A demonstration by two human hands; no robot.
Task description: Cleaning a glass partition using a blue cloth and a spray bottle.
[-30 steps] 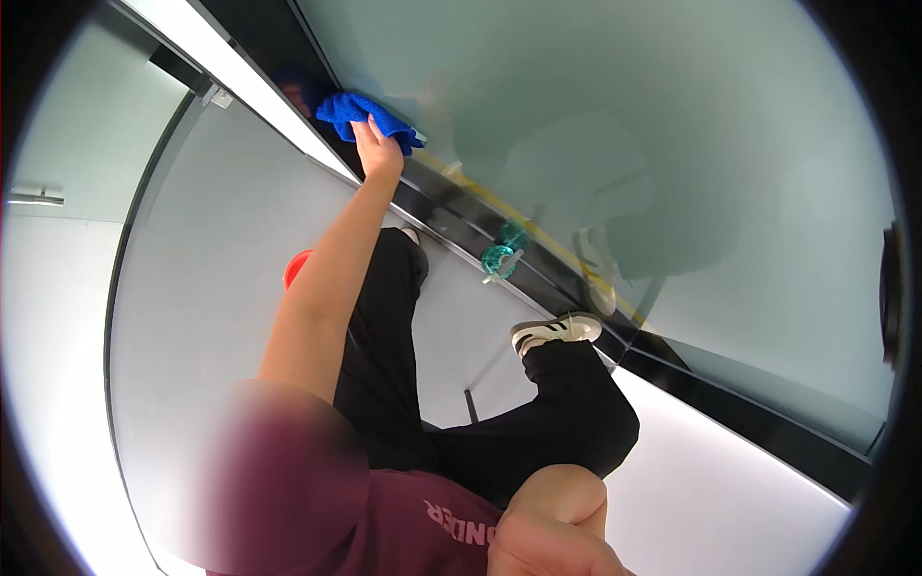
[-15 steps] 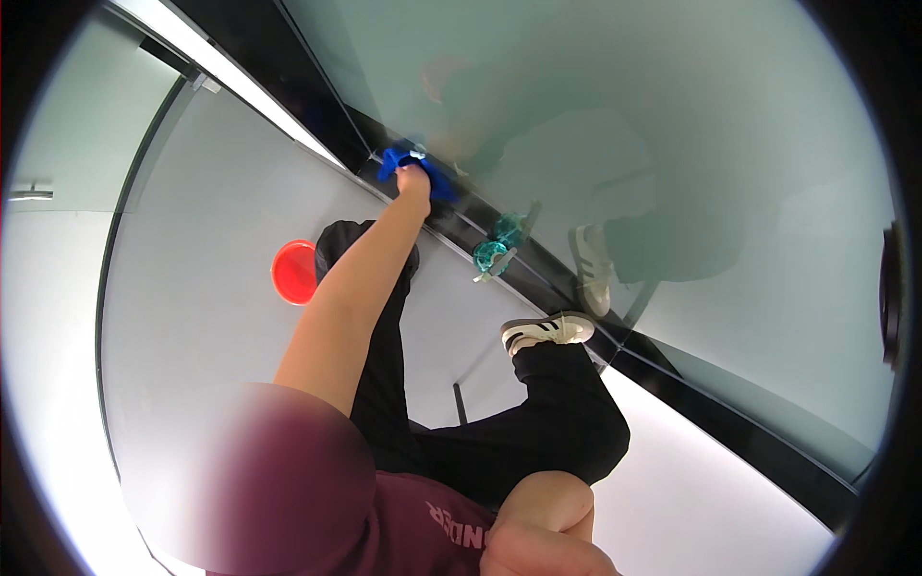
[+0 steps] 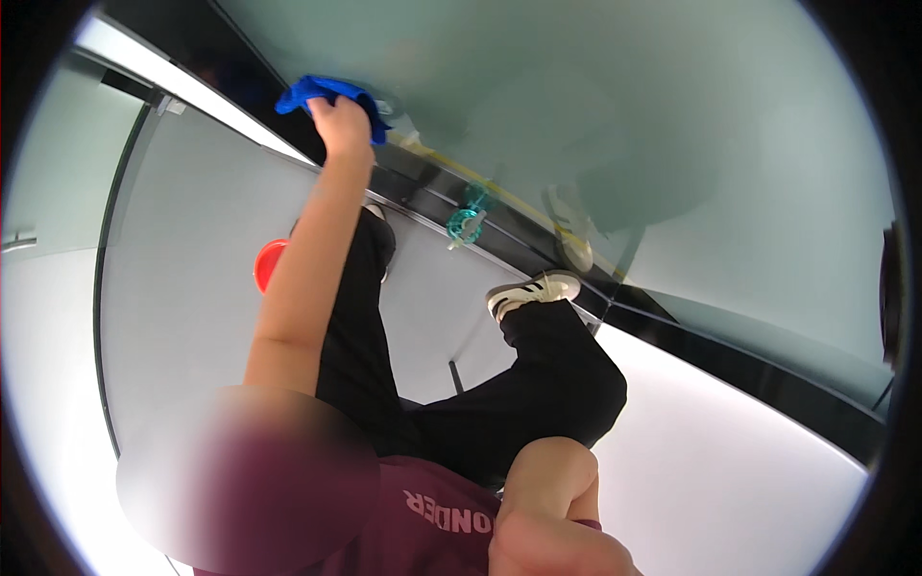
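Note:
My left hand (image 3: 341, 123) is closed on a crumpled blue cloth (image 3: 327, 88) at the far end of my outstretched arm. The cloth lies against the lower part of a greenish, reflective glass panel (image 3: 615, 106), close to its black bottom frame (image 3: 423, 188). Along that frame stands a see-through teal bottle (image 3: 463, 227) with a pale spray-type head; its reflection shows in the glass behind it. At the lower right my right arm is bent in front of my body above the thigh; its hand does not show.
A red bucket (image 3: 269, 264) stands on the grey floor (image 3: 192, 288), partly behind my left forearm. My legs are bent and apart, with a cream shoe (image 3: 533, 293) close to the frame. A short dark bar (image 3: 455, 376) shows between them. A glass door handle (image 3: 19, 244) is at far left.
My left hand and the cloth have moved up and to the left along the panel's lower edge. The view has shifted slightly; my right arm stays bent.

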